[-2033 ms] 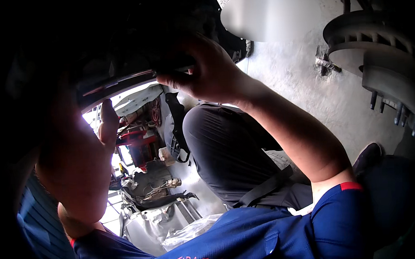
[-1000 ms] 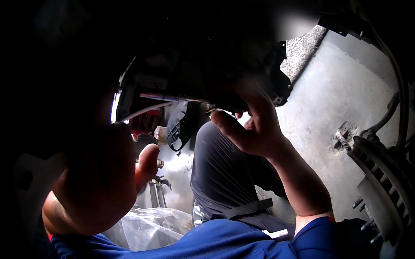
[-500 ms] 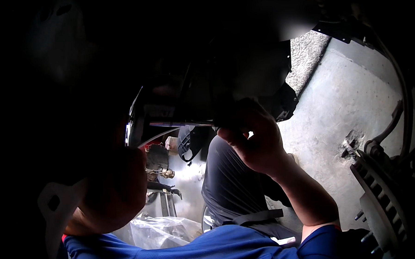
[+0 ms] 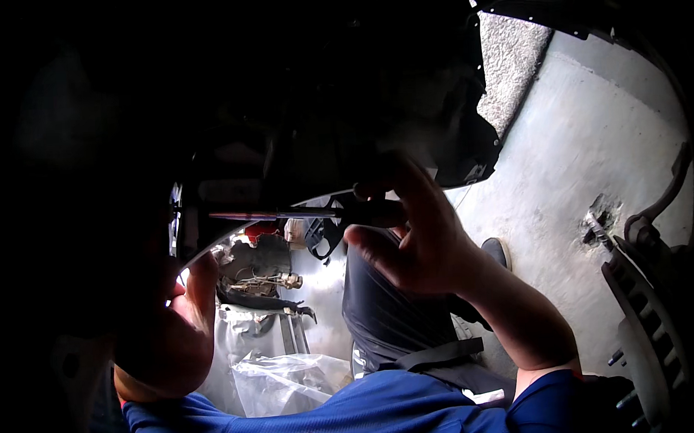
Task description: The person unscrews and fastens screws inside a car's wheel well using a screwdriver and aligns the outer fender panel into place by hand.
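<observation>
one slim-shafted tool (image 4: pixel 312 212) is crossing a dark panel's (image 4: pixel 448 138) lower edge in view, the right hand (image 4: pixel 422 248) grasping it, work seemingly being unfinished, the left hand's (image 4: pixel 183 328) grip being impossible to tell.

A slim, screwdriver-like tool (image 4: pixel 308 213) is lying nearly level in the right hand (image 4: pixel 425 240), its thick, dark handle sitting between thumb and fingers, its thin metal shaft pointing left and gleaming faintly. Behind the shaft's far end, a large, dark panel (image 4: pixel 374 130) is filling deep shadow, its thin, pale lower edge curving down toward the left hand (image 4: pixel 178 328); any contact there is staying unclear.
</observation>
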`<state>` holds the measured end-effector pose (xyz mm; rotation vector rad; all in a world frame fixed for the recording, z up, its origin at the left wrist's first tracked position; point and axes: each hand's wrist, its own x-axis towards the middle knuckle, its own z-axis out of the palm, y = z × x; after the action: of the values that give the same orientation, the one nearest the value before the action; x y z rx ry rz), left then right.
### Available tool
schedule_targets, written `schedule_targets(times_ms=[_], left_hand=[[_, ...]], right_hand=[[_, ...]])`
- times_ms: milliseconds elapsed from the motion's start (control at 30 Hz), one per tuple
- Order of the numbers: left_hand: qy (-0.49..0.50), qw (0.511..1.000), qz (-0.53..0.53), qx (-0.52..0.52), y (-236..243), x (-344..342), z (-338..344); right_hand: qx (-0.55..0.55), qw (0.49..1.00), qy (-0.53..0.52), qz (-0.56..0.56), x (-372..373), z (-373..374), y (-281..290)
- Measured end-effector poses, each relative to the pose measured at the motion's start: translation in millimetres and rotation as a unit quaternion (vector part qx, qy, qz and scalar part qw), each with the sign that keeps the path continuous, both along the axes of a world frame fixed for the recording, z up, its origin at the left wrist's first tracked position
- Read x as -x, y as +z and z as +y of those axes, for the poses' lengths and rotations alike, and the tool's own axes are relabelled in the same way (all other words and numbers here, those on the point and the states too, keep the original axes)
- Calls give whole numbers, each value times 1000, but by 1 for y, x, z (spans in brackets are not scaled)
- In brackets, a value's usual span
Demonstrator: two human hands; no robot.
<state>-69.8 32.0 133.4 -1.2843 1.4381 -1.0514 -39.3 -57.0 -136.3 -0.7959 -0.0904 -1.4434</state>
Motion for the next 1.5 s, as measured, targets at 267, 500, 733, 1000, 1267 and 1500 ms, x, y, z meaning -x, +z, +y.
schedule_targets(times_ms=[267, 500, 733, 1000, 1267, 1500], left_hand=[[21, 997, 56, 52, -2, -2, 7], [-30, 998, -21, 45, -1, -7, 16], [-8, 998, 7, 57, -6, -3, 6], [7, 995, -10, 101, -12, -2, 11], [51, 992, 24, 109, -8, 3, 3], [37, 992, 46, 113, -9, 2, 7]], right_hand=[[84, 996, -12, 36, -8, -7, -12], [93, 995, 19, 36, -15, -8, -13], [68, 997, 7, 40, -15, -5, -15], [72, 992, 97, 31, -19, 0, -21], [38, 992, 101, -68, -22, 5, -21], [16, 963, 268, -19, -25, 8, -30]])
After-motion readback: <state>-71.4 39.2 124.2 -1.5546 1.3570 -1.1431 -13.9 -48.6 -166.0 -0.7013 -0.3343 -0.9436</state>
